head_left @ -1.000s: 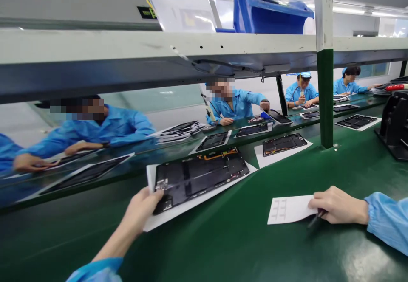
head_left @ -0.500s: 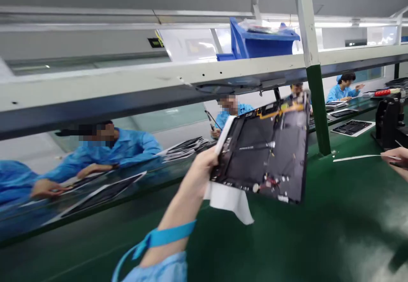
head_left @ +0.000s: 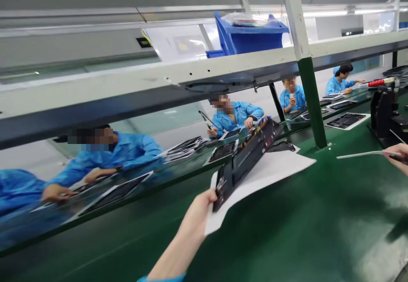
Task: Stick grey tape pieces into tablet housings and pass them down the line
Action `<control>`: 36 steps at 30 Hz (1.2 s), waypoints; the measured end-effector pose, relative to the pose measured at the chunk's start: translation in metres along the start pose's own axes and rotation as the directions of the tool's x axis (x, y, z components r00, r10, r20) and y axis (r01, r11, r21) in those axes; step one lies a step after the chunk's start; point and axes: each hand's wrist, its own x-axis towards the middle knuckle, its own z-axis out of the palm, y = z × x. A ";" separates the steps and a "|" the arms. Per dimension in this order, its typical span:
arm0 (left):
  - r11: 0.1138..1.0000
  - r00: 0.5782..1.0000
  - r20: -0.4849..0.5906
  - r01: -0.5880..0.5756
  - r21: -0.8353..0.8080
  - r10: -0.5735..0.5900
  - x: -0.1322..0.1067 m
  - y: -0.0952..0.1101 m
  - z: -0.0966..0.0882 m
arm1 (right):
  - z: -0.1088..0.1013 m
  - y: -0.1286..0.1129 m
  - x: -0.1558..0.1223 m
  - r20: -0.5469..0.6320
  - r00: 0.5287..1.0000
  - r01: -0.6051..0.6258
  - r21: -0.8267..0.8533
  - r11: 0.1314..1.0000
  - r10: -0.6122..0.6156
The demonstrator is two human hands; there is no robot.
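Observation:
My left hand (head_left: 199,210) grips the near corner of a black tablet casing (head_left: 245,156) together with a sheet of white paper (head_left: 264,178). The casing is tilted up on its edge, with small parts and orange strips showing along its inside. The paper spreads out beneath it over the green bench. At the right edge, my right hand (head_left: 398,156) is closed and partly cut off by the frame. It holds a thin white rod-like tool (head_left: 360,155) with a dark part at the fingers, pointing left; I cannot make out its exact kind.
A green bench (head_left: 270,239) stretches ahead, with a conveyor line bearing casings on paper (head_left: 347,120) beyond. A black stand (head_left: 385,112) is at the right. A white and green post (head_left: 310,99) holds a shelf (head_left: 153,82) with a blue bin (head_left: 251,40). Co-workers in blue sit opposite.
My left hand has lowered and turned the casing from facing me to a steep tilt, bringing the paper down near the bench. The right hand has barely moved.

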 end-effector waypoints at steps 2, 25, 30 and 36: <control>0.992 0.991 -0.045 0.129 0.010 -0.129 -0.020 -0.018 -0.018 | -0.001 -0.002 0.001 0.001 1.000 -0.001 -0.009 1.000 0.001; 0.894 0.297 0.848 0.235 0.382 -0.440 -0.205 -0.108 0.120 | 0.017 -0.129 0.032 0.100 0.789 0.581 0.198 0.789 -0.606; 0.843 0.349 0.934 -0.478 0.246 -0.075 -0.188 -0.086 0.057 | 0.048 -0.171 0.000 0.294 0.548 0.760 0.216 0.613 -0.783; 0.343 0.562 0.695 -0.826 0.447 0.447 -0.138 -0.079 -0.023 | 0.044 -0.200 -0.050 0.646 0.242 0.682 0.418 0.600 -0.724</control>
